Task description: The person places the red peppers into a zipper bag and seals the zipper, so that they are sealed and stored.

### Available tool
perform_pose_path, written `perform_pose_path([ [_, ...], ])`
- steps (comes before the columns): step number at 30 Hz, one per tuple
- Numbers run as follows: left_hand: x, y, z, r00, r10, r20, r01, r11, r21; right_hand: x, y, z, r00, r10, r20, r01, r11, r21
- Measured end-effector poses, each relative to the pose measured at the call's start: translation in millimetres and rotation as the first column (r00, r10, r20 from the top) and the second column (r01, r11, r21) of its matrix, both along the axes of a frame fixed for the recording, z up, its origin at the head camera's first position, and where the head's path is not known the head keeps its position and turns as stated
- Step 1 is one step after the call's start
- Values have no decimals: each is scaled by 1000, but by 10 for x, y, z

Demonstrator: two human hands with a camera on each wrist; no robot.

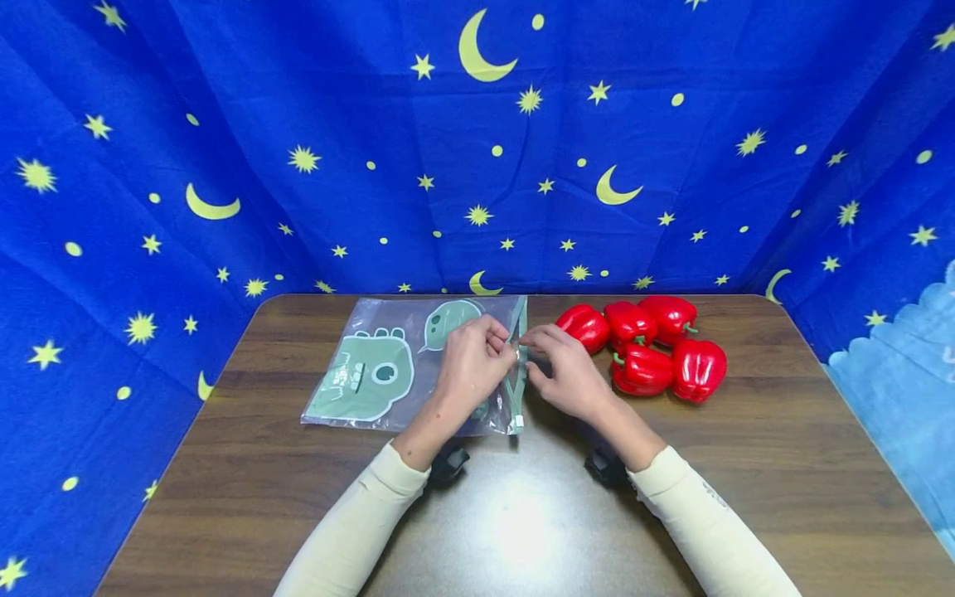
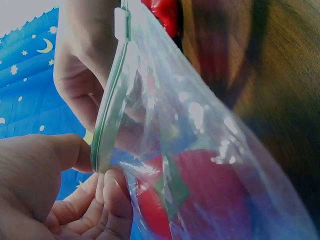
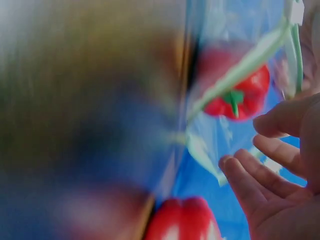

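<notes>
I have both forearms (image 1: 351,522) angled inward toward the far edge of the tabletop (image 1: 761,464); my left hand (image 1: 476,358) pinches with curled fingers, my right hand (image 1: 570,375) near it, fingers relaxed.

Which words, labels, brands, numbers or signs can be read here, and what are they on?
No text can be read.
Clear bag, on its green figure: white marks, possibly lettering, too small to read.
Right sleeve, on the forearm: dark print, too small and blurred to read.

Starry blue curtain (image 1: 358,91) behind a brown table (image 1: 239,481), pale blue cloth (image 1: 906,381) far right.
</notes>
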State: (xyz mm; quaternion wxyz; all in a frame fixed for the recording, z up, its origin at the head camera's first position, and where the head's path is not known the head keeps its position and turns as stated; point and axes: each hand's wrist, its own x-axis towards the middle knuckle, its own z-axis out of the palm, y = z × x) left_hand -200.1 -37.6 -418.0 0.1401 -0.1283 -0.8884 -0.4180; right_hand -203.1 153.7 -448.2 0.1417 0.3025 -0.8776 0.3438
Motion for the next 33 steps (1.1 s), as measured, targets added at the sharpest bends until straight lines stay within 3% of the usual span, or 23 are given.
perform_pose_path([
  [7,-1,-7,2,1000,1,-1,-1,1000,11,-74,196,119,984,-118,-136,122,992,14],
  [12,4,-11,4,1000,6,7,-6,1000,17,-105,300,190,980,-149,-128,153,988,26],
  [18,5,-14,9,1000,12,17,-12,1000,16,-125,404,226,978,-164,-131,178,978,110],
  [33,-6,-9,-5,1000,-13,13,12,1000,28,-191,590,158,972,-171,-163,219,909,356],
])
